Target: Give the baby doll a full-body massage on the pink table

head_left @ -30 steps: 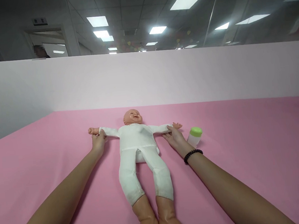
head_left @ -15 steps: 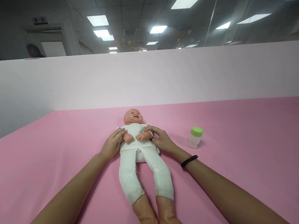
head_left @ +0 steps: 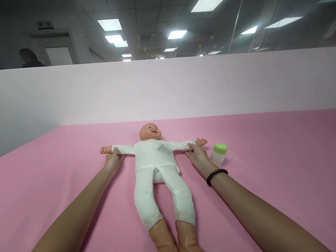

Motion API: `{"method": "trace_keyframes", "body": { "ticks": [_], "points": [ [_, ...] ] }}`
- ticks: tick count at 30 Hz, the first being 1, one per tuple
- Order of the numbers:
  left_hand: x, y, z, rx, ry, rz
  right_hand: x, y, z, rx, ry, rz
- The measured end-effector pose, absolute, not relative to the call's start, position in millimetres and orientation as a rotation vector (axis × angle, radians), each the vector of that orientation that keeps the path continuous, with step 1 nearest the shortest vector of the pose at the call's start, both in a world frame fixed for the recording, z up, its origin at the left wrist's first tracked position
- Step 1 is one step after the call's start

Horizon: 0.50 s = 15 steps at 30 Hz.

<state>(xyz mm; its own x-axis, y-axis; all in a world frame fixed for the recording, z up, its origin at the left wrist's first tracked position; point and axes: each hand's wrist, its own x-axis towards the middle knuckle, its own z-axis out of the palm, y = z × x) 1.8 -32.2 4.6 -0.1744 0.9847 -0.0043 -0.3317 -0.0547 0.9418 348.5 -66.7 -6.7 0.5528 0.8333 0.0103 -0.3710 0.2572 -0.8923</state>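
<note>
A baby doll point(head_left: 156, 159) in a white cloth suit lies on its back, with bare plastic head, hands and feet. Its arms stretch straight out to both sides. My left hand point(head_left: 113, 161) grips the sleeve of the arm on the left, just inside the doll's plastic hand. On the other side, my right hand point(head_left: 199, 156) holds the other sleeve near the wrist. A small plastic bottle point(head_left: 218, 154) with a green cap stands just beyond my right hand, apart from it.
The doll lies on a pink-covered table point(head_left: 59, 200), and a white partition wall point(head_left: 164, 88) rises behind its far edge. Beyond the partition, a person point(head_left: 29, 58) stands by a doorway. Glass panels and ceiling lights fill the background.
Half a second ago, both doll arms lay folded on its chest under my hands. Now my hands have drawn them out sideways. One second ago they were also spread.
</note>
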Motion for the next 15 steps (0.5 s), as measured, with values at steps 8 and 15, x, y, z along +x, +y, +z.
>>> {"method": "trace_keyframes", "body": {
  "ticks": [8, 15],
  "points": [
    [9, -40, -1, 1.540, 1.054, 1.586, 328, -87, 22, -0.931, -0.660, 0.890],
    [21, -64, 6, 2.375, 0.977, 1.169, 314, -95, 20, -0.950, -1.601, 0.823]
  ]
}}
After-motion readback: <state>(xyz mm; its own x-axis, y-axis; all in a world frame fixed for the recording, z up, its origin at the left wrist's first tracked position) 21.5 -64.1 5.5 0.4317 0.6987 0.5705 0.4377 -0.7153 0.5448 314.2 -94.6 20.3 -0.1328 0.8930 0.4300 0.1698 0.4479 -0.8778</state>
